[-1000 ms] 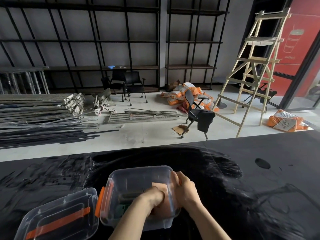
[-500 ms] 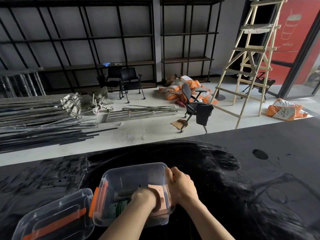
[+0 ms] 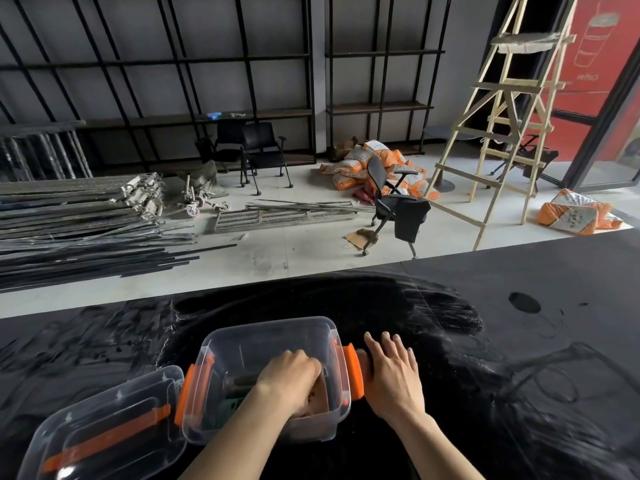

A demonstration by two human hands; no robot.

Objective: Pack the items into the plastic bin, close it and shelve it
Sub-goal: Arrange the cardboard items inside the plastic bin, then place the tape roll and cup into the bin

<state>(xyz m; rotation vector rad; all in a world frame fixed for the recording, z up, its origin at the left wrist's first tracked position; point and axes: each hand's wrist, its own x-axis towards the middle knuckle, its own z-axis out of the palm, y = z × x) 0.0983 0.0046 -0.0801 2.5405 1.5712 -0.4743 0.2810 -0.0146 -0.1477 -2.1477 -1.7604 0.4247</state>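
A clear plastic bin (image 3: pixel 266 329) with orange latches stands open on the black table (image 3: pixel 519 393), near its front edge. My left hand (image 3: pixel 289 372) reaches down into the bin, fingers curled over a tan flat item (image 3: pixel 321 393) at the right wall. A green item (image 3: pixel 230 407) and a dark one (image 3: pixel 244 380) lie beside it inside. My right hand (image 3: pixel 393 368) rests flat outside the bin, fingers spread, against the right orange latch (image 3: pixel 354 370). The clear lid (image 3: pixel 104 420) with an orange handle lies to the bin's left, touching it.
Beyond the table is a floor with piled metal bars (image 3: pixel 69 230), an office chair (image 3: pixel 394 206), orange sacks (image 3: pixel 374 164) and a wooden ladder (image 3: pixel 502 116). Black shelving (image 3: pixel 242 114) lines the back wall.
My right hand has let go of the bin's right wall and now lies open beside the latch. My left hand stays inside on the tan item. The view shifted slightly.
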